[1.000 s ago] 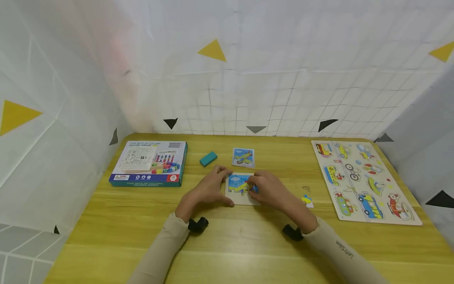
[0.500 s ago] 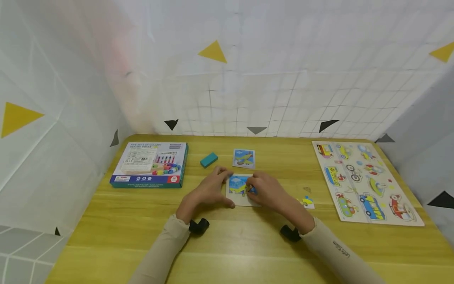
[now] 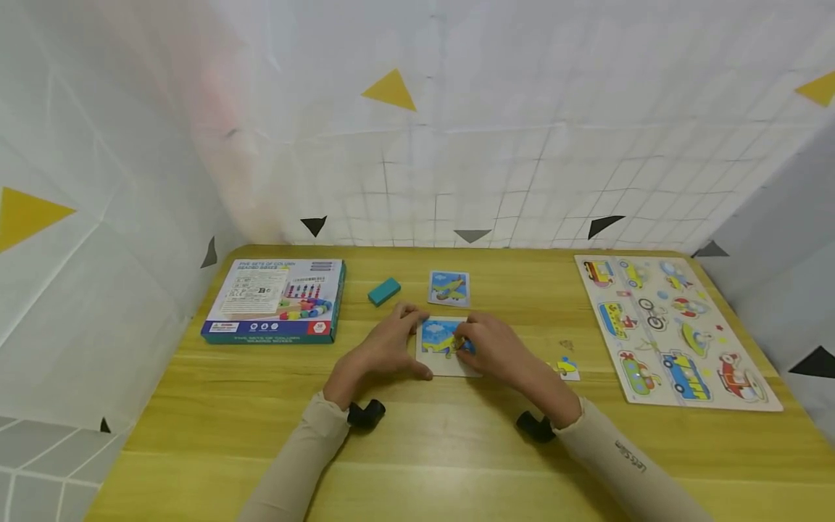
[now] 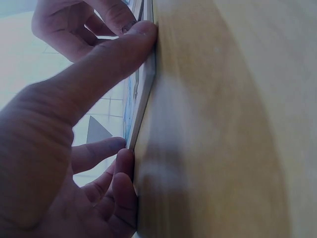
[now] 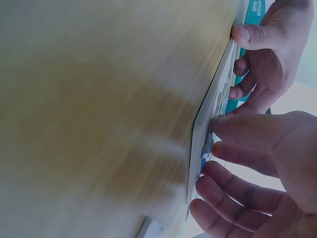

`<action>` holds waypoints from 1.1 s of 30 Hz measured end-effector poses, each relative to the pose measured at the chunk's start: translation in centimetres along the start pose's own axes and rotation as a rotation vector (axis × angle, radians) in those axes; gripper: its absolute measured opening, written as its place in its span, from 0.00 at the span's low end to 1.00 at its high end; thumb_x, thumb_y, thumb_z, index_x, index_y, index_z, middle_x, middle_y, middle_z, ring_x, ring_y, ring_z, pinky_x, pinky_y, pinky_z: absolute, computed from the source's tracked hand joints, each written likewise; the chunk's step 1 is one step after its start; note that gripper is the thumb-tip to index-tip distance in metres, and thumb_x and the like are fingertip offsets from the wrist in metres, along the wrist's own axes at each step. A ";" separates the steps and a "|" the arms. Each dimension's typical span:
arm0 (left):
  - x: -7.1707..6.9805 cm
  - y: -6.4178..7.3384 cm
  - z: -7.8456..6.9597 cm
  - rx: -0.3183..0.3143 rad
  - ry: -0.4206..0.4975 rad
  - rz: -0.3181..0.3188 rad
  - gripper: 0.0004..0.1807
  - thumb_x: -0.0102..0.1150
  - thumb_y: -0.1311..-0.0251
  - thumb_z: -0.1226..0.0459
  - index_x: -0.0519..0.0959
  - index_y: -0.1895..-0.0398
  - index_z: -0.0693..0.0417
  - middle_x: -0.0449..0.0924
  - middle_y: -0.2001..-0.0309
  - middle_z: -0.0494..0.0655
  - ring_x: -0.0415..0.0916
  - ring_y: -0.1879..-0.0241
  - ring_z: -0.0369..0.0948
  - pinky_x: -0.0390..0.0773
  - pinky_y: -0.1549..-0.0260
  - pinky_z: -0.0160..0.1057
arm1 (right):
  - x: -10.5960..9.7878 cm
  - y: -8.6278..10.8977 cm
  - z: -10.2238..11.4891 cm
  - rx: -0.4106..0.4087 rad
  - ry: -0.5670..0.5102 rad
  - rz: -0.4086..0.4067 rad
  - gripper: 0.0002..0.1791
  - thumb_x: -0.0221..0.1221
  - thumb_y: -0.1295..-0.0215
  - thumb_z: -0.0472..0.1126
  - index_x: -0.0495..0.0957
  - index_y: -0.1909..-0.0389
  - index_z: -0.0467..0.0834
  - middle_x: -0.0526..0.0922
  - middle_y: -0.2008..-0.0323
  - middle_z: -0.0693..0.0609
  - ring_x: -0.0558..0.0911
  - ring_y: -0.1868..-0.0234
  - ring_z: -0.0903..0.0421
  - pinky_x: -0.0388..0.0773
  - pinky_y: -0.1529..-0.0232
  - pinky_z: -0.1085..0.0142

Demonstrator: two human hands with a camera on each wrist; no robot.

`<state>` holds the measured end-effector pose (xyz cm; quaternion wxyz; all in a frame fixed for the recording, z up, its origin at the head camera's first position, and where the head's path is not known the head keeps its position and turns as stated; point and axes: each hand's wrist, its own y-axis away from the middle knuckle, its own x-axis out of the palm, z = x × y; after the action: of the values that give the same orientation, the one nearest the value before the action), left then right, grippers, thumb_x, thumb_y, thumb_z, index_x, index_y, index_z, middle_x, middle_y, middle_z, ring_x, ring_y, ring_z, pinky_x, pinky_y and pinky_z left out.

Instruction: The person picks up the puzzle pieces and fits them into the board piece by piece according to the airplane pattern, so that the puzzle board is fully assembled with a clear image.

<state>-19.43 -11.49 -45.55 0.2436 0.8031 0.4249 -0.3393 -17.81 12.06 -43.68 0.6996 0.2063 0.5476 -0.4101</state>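
Observation:
In the head view a pale jigsaw tray [image 3: 450, 366] with a blue and yellow aeroplane picture lies between both hands. My left hand [image 3: 381, 349] holds its left side, thumb [image 4: 141, 32] at the near edge and fingertips [image 4: 116, 144] at the far corner. With thumb and index finger my right hand [image 3: 499, 351] pinches a puzzle piece [image 5: 207, 146] right at the tray's right part; those fingers mostly hide it. The other right fingers hang loosely beside the tray. A yellow and blue loose piece [image 3: 568, 367] lies on the table beyond my right wrist.
Behind the tray lies an aeroplane picture card [image 3: 449, 288], with a teal block [image 3: 384, 291] to its left. A boxed bead set [image 3: 277, 299] is at the back left. A wooden vehicle puzzle board [image 3: 713, 362] occupies the right side of the wooden table [image 3: 443, 464].
My right hand shifts slightly left, then back a little, its fingertips staying over the tray's right part. The left hand keeps its hold, and the tray stays in place.

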 end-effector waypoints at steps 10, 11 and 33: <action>-0.1 0.1 -0.1 -0.004 -0.002 0.002 0.58 0.83 0.63 0.46 0.64 0.25 0.49 0.58 0.32 0.45 0.69 0.45 0.39 0.71 0.42 0.42 | -0.2 -0.3 0.2 -0.016 -0.036 0.003 0.08 0.73 0.46 0.34 0.87 0.65 0.39 0.81 0.70 0.50 0.73 0.71 0.58 0.72 0.71 0.66; -0.1 0.1 -0.1 -0.002 -0.001 0.001 0.58 0.83 0.63 0.46 0.64 0.25 0.49 0.58 0.32 0.45 0.69 0.45 0.39 0.71 0.42 0.42 | -0.2 -0.3 0.2 -0.018 -0.033 0.006 0.08 0.72 0.46 0.34 0.88 0.65 0.39 0.80 0.70 0.50 0.73 0.71 0.58 0.71 0.71 0.66; -0.2 0.1 -0.2 -0.006 0.022 0.002 0.58 0.83 0.62 0.47 0.64 0.25 0.48 0.58 0.32 0.45 0.69 0.44 0.39 0.71 0.42 0.42 | -0.8 -0.3 -0.1 -0.001 -0.095 0.069 0.10 0.71 0.42 0.36 0.87 0.59 0.39 0.82 0.66 0.49 0.78 0.68 0.56 0.76 0.67 0.65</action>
<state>-19.38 -11.56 -45.27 0.2415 0.8067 0.4276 -0.3288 -18.21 12.25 -42.88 0.7386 0.2050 0.5063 -0.3950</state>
